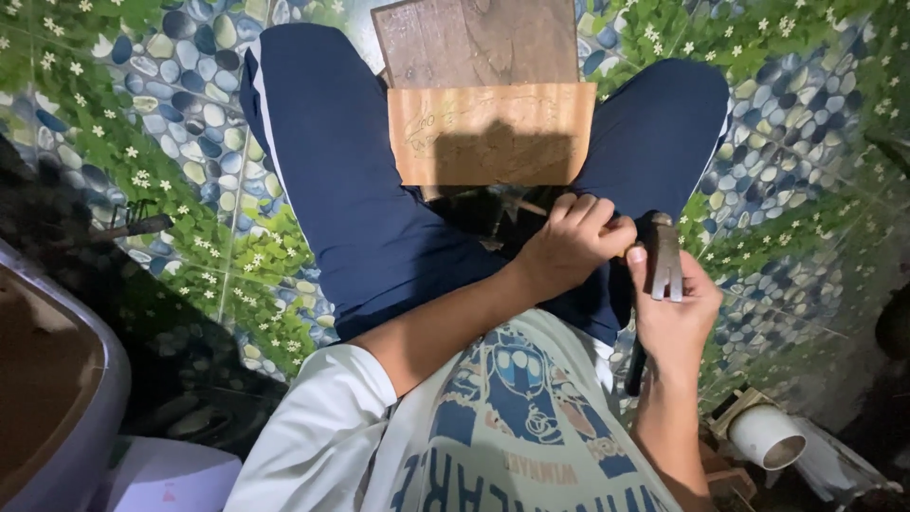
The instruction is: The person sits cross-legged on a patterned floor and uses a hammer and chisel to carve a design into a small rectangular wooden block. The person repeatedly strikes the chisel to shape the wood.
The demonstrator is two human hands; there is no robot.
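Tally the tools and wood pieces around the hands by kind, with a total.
Light wooden board with pencil drawing: 1
Dark weathered wooden board behind it: 1
Metal claw hammer with black handle, in the right hand: 1
Thin wooden-handled tool, gripped by the left hand: 1
Total: 4

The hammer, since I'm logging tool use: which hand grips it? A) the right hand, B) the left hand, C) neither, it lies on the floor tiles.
A: the right hand is wrapped around the hammer just under its metal head, while the left hand is closed on a thin wooden-handled tool.
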